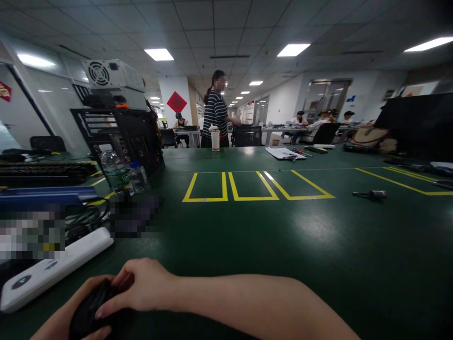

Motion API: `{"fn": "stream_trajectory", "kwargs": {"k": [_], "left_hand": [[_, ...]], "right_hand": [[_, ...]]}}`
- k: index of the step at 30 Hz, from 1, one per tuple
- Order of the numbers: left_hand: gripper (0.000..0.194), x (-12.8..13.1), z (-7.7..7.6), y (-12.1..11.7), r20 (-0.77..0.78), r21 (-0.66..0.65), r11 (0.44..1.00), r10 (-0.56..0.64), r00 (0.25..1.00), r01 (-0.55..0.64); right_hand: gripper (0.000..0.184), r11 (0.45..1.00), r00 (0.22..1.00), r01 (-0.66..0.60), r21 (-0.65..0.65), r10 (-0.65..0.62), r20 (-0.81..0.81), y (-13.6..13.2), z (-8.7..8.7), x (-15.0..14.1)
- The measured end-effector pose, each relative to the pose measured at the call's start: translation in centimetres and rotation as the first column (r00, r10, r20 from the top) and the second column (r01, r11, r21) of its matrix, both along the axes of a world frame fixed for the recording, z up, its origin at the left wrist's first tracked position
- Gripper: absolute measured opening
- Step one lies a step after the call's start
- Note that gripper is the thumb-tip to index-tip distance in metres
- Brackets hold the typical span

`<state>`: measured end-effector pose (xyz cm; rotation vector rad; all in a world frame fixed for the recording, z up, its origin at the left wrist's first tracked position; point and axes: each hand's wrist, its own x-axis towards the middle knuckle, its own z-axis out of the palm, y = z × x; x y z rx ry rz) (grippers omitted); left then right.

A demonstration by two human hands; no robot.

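Low at the left of the head view, a small black rounded object (85, 314) is held between both hands; its exact kind cannot be made out. My left hand (76, 300) wraps round it from the left and below, with the palm side hidden. From the right, my right hand (146, 283) reaches across and pinches its upper part between thumb and fingers. A long white power strip (60, 269) lies on the table just beyond my left hand.
On the green table (247, 245), yellow tape marks rectangles. A black computer case (130, 137), water bottle (113, 170) and cables stand left. Further off are a cup (215, 139), a clipboard (283, 153) and a screwdriver (371, 194). A person (215, 113) stands across the table.
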<state>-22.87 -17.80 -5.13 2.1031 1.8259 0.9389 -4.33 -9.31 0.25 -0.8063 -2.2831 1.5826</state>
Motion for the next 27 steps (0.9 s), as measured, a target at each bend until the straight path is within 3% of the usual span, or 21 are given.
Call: {"fn": "stream_trajectory", "kwargs": {"k": [3, 7, 10, 12, 14, 18, 22, 27], "left_hand": [[0.047, 1.1, 0.9, -0.2, 0.080, 0.026, 0.996, 0.079, 0.994, -0.082], [0.044, 4.6, 3.5, 1.7, 0.058, -0.049, 0.999, 0.026, 0.998, -0.023], [0.043, 8.8, 5.3, 5.5, 0.043, -0.123, 0.983, -0.135, 0.990, 0.140], [0.037, 12.2, 6.0, 9.0, 0.058, -0.107, 0.961, -0.250, 0.967, 0.255], [0.038, 15.9, 6.2, 12.6, 0.051, -0.057, 0.942, -0.327, 0.944, 0.330], [0.044, 21.9, 6.3, 17.7, 0.005, 0.024, 0.910, -0.414, 0.910, 0.414], [0.050, 24.2, 6.5, 18.8, -0.044, 0.112, 0.844, -0.522, 0.852, 0.524], [0.058, 23.7, 7.1, 17.4, -0.151, 0.079, 0.787, -0.597, 0.788, 0.612]], "right_hand": [[0.051, 0.995, 0.998, -0.052, 0.081, 0.050, 0.022, 0.4, 0.9, -0.2], [0.045, 0.986, 0.998, 0.045, 0.161, -0.052, 0.042, 1.3, 2.1, 2.5], [0.039, 0.981, 0.989, 0.146, 0.130, -0.146, -0.008, 3.4, 2.3, 6.5], [0.033, 0.967, 0.968, 0.245, 0.074, -0.240, -0.068, 5.4, 2.3, 10.1], [0.030, 0.931, 0.925, 0.366, -0.004, -0.364, -0.107, 7.4, 2.3, 13.8], [0.037, 0.884, 0.876, 0.468, -0.021, -0.467, -0.119, 10.2, 2.3, 20.4], [0.046, 0.891, 0.869, 0.420, -0.173, -0.450, -0.204, 10.6, 1.6, 23.4], [0.049, 0.904, 0.848, 0.418, -0.089, -0.423, -0.319, 9.0, 0.8, 23.3]]}}
